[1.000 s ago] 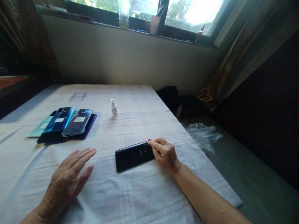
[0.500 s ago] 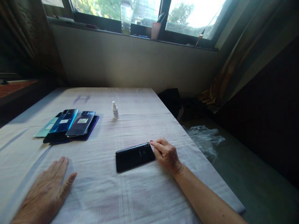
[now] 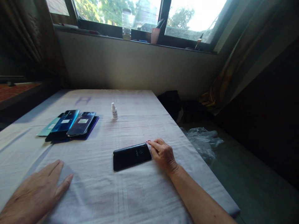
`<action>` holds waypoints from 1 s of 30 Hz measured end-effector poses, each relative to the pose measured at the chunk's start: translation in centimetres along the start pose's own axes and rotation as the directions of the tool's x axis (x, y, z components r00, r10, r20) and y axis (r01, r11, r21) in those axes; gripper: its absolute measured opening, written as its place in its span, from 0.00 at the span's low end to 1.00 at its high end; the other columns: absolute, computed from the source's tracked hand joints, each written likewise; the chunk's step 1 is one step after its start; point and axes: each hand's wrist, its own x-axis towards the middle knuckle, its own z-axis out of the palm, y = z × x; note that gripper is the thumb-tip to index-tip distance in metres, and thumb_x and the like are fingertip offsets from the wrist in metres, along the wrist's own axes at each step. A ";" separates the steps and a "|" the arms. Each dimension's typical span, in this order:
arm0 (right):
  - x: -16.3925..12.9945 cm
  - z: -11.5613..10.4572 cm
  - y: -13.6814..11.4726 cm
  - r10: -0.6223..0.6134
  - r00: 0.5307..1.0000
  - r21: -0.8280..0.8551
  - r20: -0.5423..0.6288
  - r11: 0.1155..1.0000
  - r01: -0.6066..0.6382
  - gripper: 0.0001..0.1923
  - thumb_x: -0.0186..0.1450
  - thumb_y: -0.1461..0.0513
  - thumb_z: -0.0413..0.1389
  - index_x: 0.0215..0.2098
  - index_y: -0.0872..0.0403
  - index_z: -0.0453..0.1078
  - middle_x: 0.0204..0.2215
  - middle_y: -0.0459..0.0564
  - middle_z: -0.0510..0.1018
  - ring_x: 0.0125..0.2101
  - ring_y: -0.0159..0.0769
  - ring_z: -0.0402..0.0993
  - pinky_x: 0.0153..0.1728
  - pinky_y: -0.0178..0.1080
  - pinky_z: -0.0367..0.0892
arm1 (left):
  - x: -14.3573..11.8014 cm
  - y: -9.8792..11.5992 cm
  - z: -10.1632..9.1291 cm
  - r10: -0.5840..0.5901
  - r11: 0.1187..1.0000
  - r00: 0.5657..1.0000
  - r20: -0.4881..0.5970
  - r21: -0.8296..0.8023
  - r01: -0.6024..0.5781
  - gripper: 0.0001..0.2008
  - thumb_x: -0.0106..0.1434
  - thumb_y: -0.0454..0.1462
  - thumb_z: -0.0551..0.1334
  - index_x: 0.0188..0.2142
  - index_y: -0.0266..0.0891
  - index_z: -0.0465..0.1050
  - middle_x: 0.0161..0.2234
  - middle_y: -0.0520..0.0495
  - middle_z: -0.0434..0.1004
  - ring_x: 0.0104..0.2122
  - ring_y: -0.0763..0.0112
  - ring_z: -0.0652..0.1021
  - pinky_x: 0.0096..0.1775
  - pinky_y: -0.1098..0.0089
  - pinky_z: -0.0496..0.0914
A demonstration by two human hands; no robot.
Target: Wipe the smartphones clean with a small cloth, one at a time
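Window-lit desk (image 3: 140, 193), black vivo phone (image 3: 128, 159) before you

Daylight is coming through the window (image 3: 184, 17) onto the cloth-covered desk. The phone is lying back-up between your hands, nearer the right, probably so its camera corner is facing that side. Other phones (image 3: 81, 124) are overlapping at the left, seemingly set aside; a small white bottle (image 3: 114, 112) is standing beyond, likely for easy reach. Your right hand (image 3: 163, 154) is angling in, grip narrow, pinching at that corner a pinkish piece (image 3: 148, 142) too small to identify. Your left hand (image 3: 37, 191) is lying palm-down, grip wide, thumb spread, holding nothing.
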 end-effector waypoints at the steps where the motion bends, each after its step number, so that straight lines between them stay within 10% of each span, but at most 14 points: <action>1: 0.0 0.1 0.0 0.005 1.000 -0.003 0.002 1.000 -0.005 0.16 0.67 0.69 0.51 0.46 0.53 0.79 0.33 0.50 0.79 0.34 0.34 0.77 0.37 0.33 0.71 | 1.0 0.7 -0.5 0.048 0.998 0.998 0.035 0.039 -0.049 0.26 0.68 0.48 0.47 0.52 0.35 0.73 0.50 0.37 0.81 0.55 0.41 0.75 0.57 0.43 0.66; 11: 0.9 0.0 -0.3 0.036 0.994 -0.047 0.105 0.998 -0.032 0.16 0.65 0.68 0.54 0.46 0.51 0.80 0.33 0.49 0.79 0.33 0.35 0.77 0.35 0.32 0.71 | 7.8 11.9 1.1 0.460 0.842 0.888 0.004 -0.320 -0.435 0.34 0.58 0.55 0.66 0.59 0.40 0.70 0.54 0.38 0.77 0.54 0.49 0.76 0.55 0.54 0.71; 30: 2.9 -0.2 -1.7 0.026 0.946 -0.136 0.323 0.990 0.019 0.17 0.62 0.70 0.54 0.44 0.50 0.80 0.35 0.48 0.79 0.33 0.34 0.76 0.34 0.33 0.69 | 6.0 11.1 3.7 0.403 0.841 0.904 -0.145 -0.332 -0.428 0.34 0.61 0.49 0.64 0.65 0.47 0.61 0.61 0.43 0.68 0.58 0.48 0.71 0.58 0.52 0.67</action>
